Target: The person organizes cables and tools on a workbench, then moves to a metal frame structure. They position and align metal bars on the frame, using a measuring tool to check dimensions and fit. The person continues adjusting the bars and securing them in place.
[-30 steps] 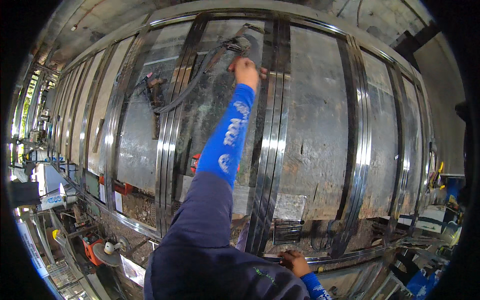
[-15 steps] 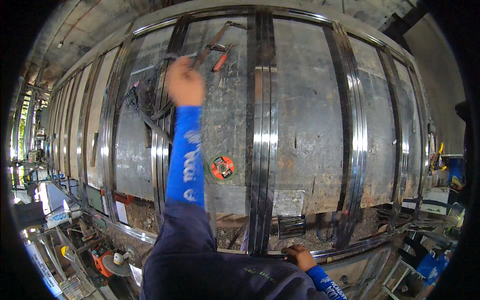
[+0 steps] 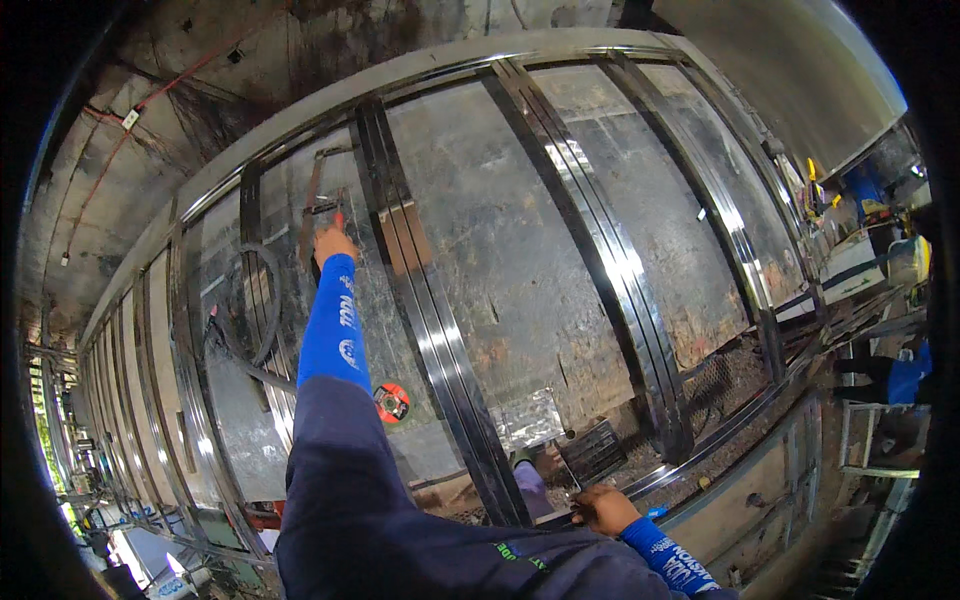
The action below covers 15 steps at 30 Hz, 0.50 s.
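My left hand (image 3: pixel 335 243) reaches far forward over the metal frame and is closed at the red handle of an F-clamp (image 3: pixel 313 187). The clamp lies on the grey sheet between two shiny metal channels; part of its handle is hidden by my hand. My right hand (image 3: pixel 603 510) is by the near edge, its fingers bent over the frame's near rail (image 3: pixel 655 476). Nearer than the clamp, a red and green grinding disc (image 3: pixel 391 403) lies flat on the sheet beside my left sleeve. A dark cable (image 3: pixel 272 310) loops over the channel left of my arm.
Paired metal channels (image 3: pixel 435 335) cross the wide sheet at intervals. A bright metal plate (image 3: pixel 527 419) and a dark slotted grate (image 3: pixel 595 452) are near the front edge. Yellow-handled tools (image 3: pixel 815 185) are at the far right. A person in blue (image 3: pixel 908 375) is at the right rim.
My left hand has moved from beside the cable onto the F-clamp's red handle. The view has turned and shifted to the right. My right hand stays at the near rail.
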Available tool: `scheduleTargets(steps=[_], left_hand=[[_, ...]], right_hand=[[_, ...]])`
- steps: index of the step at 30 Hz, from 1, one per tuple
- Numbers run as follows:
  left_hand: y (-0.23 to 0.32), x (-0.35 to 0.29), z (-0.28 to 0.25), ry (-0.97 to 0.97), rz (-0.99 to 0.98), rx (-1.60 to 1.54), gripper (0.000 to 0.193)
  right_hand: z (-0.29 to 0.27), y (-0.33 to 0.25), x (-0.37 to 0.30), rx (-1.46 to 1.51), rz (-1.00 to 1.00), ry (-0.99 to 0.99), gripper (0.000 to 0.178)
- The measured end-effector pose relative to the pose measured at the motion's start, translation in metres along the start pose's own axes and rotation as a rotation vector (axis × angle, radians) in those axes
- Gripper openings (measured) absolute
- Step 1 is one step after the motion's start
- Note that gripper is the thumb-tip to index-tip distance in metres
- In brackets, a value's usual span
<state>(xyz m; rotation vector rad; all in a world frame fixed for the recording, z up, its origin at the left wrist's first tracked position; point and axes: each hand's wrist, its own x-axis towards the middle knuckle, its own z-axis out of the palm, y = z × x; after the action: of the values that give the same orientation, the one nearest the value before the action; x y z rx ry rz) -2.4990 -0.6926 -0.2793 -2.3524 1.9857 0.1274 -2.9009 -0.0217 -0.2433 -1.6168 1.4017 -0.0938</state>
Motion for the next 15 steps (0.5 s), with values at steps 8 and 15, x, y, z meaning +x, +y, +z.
scheduleTargets(steps=[8, 15], left_hand=[[-0.001, -0.007, 0.04, 0.211, 0.139, -0.062, 0.041], [-0.029, 0.005, 0.05, 0.242, 0.2, -0.604, 0.054]], right_hand=[[0.001, 0.001, -0.003, -0.065, -0.052, 0.048, 0.042], [0.009, 0.002, -0.005, -0.026, -0.065, 0.106, 0.042]])
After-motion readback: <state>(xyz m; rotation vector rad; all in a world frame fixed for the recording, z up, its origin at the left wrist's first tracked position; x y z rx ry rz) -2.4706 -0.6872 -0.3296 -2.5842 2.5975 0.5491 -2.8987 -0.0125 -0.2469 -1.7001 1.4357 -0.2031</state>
